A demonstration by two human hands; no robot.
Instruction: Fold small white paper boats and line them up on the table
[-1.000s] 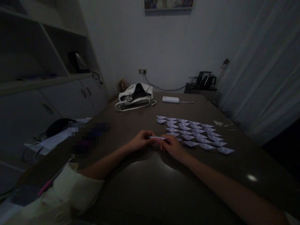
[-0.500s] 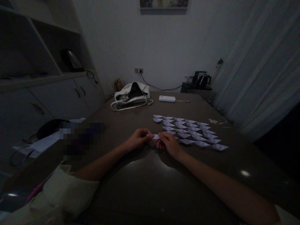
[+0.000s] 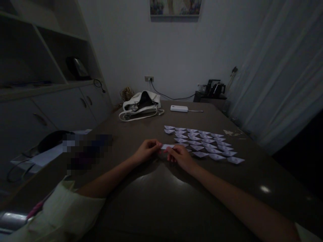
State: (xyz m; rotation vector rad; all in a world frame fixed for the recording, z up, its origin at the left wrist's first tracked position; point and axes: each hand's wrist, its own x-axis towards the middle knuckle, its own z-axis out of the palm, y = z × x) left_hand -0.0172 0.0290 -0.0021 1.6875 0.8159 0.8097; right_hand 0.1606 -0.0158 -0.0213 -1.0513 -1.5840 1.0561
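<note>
Between my two hands is a small folded piece of white paper (image 3: 167, 146), held just above the dark table (image 3: 161, 208). My left hand (image 3: 148, 150) pinches its left end between thumb and fingers. At the right end, the fingers of my right hand (image 3: 180, 156) are closed on the same paper, with part of it hidden behind them. Several folded white paper boats (image 3: 209, 145) stand in rows just beyond and to the right of my right hand, and a few are partly covered by it.
At the table's far end lie a white handbag (image 3: 141, 105), gaping at the top, and a white power bank (image 3: 179, 108) with a short cable. Papers (image 3: 50, 153) lie at the left edge, beside a blurred-out patch. Kettles (image 3: 217, 90) stand on a stand at the back right.
The view has tilted up slightly. My right fingers have shifted on the folded paper, and more of its white strip shows between my hands. The boats stay in place.
</note>
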